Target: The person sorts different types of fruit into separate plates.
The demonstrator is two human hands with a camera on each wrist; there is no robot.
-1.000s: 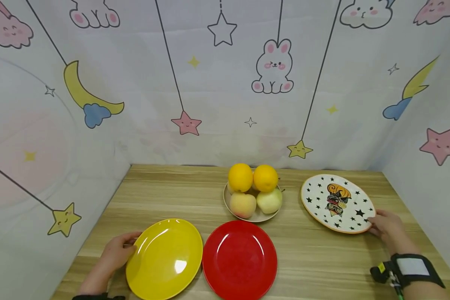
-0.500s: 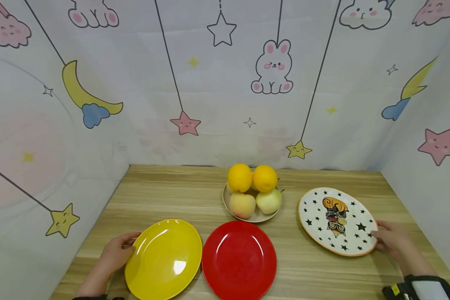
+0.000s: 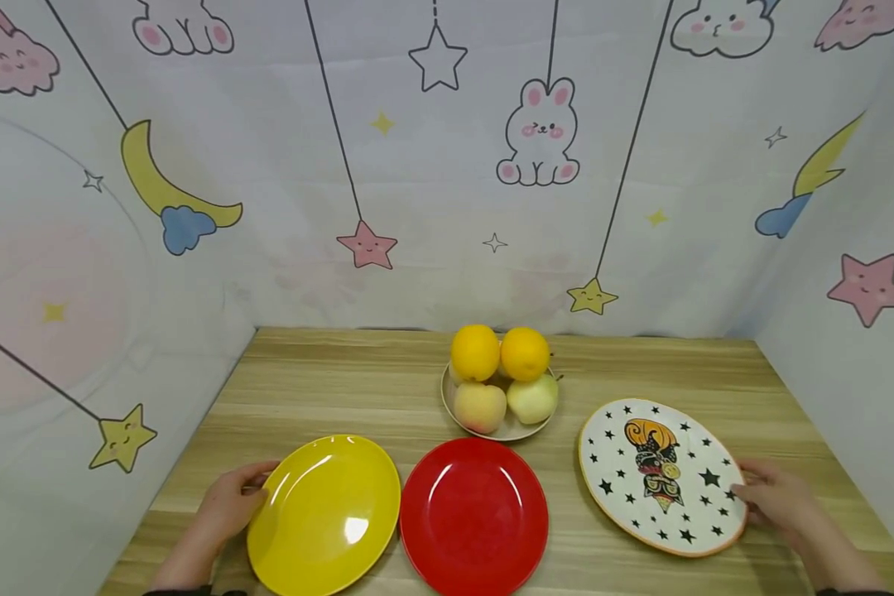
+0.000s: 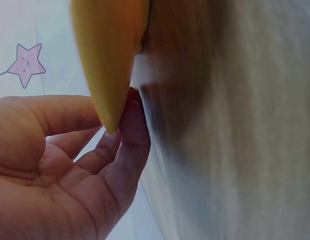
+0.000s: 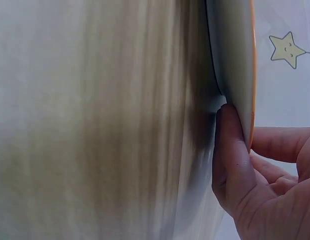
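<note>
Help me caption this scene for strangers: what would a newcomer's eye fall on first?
Probably the glossy red plate at the near middle of the table, beside the yellow plate, whose rim the left hand pinches. Next, likely the star plate on the right, its edge gripped by the right hand. Behind the red plate, two bright oranges show in a bowl.

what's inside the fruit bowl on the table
The bowl holds two oranges at the back, a peach and a pale green fruit in front. Pale slivers show beneath the oranges; whatever they belong to is mostly covered.
</note>
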